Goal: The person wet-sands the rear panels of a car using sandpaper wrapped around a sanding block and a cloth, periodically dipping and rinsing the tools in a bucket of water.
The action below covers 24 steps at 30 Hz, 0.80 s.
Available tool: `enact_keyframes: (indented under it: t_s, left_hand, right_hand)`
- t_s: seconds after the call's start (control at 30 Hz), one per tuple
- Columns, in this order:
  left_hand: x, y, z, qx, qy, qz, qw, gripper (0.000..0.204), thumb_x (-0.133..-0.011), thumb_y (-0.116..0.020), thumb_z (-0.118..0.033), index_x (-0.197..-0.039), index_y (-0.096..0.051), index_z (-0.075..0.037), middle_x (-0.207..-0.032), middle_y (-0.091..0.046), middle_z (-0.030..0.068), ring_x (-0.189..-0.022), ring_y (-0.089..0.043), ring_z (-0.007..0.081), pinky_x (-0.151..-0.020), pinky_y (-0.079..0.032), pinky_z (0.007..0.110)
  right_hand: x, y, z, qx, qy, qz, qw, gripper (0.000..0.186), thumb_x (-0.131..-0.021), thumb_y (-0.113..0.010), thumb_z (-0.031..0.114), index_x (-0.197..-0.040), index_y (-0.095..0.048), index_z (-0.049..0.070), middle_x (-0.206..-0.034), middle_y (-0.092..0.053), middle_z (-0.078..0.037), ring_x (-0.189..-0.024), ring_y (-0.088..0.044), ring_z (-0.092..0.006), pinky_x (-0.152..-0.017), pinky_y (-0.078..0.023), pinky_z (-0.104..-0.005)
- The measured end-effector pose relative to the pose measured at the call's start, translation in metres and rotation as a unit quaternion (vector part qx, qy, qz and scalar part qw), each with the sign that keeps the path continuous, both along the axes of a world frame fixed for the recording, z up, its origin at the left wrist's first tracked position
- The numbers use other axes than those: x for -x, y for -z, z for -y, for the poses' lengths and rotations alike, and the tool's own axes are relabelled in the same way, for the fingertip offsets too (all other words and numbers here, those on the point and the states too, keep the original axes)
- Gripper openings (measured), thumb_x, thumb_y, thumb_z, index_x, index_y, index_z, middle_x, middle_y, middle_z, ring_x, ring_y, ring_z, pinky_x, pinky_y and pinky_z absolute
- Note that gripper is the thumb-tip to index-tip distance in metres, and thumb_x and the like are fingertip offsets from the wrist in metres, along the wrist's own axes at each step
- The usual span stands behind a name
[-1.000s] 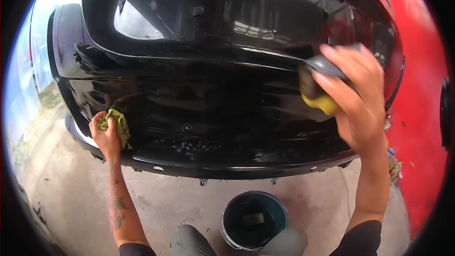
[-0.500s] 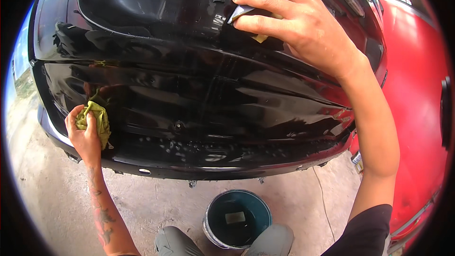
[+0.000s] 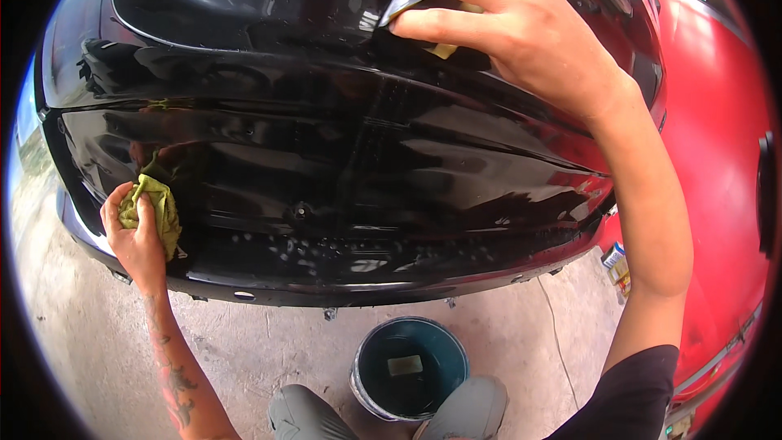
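A glossy black car body panel [image 3: 326, 165] spans most of the view, with water drops along its lower edge. My left hand [image 3: 138, 243] presses a crumpled yellow-green cloth [image 3: 160, 216] to the panel's lower left part, fingers closed round it. Toward the upper right, my right hand [image 3: 497, 20] grips a thin grey sheet [image 3: 401, 6] that looks like sandpaper, fingers spread over it. A yellow piece [image 3: 444, 50] sticks out beneath that hand; most of what it holds is hidden under the palm and past the top edge.
A dark teal bucket [image 3: 363, 387] of water, with a pale rectangular block [image 3: 405, 366] in it, stands on the concrete floor [image 3: 261, 342] between my knees. A red car panel [image 3: 717, 155] rises close on the right. A small box [image 3: 615, 259] and a thin cord [image 3: 559, 350] lie near it.
The view has shifted a little, so the panel sits slightly higher and further left. Both hands keep their grip and stay at nearly the same places on the panel.
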<state>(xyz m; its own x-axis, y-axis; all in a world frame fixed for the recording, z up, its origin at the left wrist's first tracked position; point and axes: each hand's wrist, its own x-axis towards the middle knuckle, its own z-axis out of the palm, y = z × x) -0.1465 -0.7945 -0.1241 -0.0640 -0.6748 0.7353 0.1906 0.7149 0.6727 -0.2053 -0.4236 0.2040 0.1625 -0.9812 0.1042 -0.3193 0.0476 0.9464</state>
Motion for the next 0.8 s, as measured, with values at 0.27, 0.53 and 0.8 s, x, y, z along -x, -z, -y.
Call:
enact_keyframes:
  t_s: [0.27,0.53,0.8]
  left_hand:
    - [0.0,0.002,0.002,0.003,-0.004,0.009,1.0,0.026,-0.094,-0.067,-0.017,-0.117,-0.067,-0.002,-0.116,-0.063,0.0084,-0.105,-0.063,0.0199,-0.096,-0.047,0.033]
    - [0.0,0.002,0.002,-0.004,0.003,0.005,1.0,0.026,-0.095,-0.068,-0.017,-0.117,-0.067,-0.003,-0.116,-0.063,0.0081,-0.105,-0.063,0.0197,-0.096,-0.047,0.032]
    - [-0.001,-0.001,-0.001,-0.004,0.004,0.002,1.0,0.026,-0.093,-0.068,-0.016,-0.115,-0.066,-0.002,-0.114,-0.061,0.0093,-0.107,-0.061,0.0216,-0.097,-0.046,0.033]
  right_hand:
    - [0.009,-0.001,0.007,-0.006,-0.023,0.03,0.999,0.024,-0.095,-0.058,0.018,-0.117,-0.066,0.022,-0.135,-0.057,-0.007,-0.134,-0.048,-0.0287,-0.103,-0.041,-0.071]
    - [0.018,-0.003,0.007,-0.006,-0.064,0.081,0.995,0.023,-0.095,-0.058,0.019,-0.116,-0.065,0.021,-0.133,-0.056,-0.008,-0.133,-0.049,-0.0285,-0.102,-0.044,-0.0699]
    - [0.022,-0.001,0.004,-0.015,-0.07,0.081,0.994,0.022,-0.094,-0.059,0.019,-0.115,-0.066,0.021,-0.131,-0.057,-0.007,-0.131,-0.05,-0.0287,-0.1,-0.044,-0.0694]
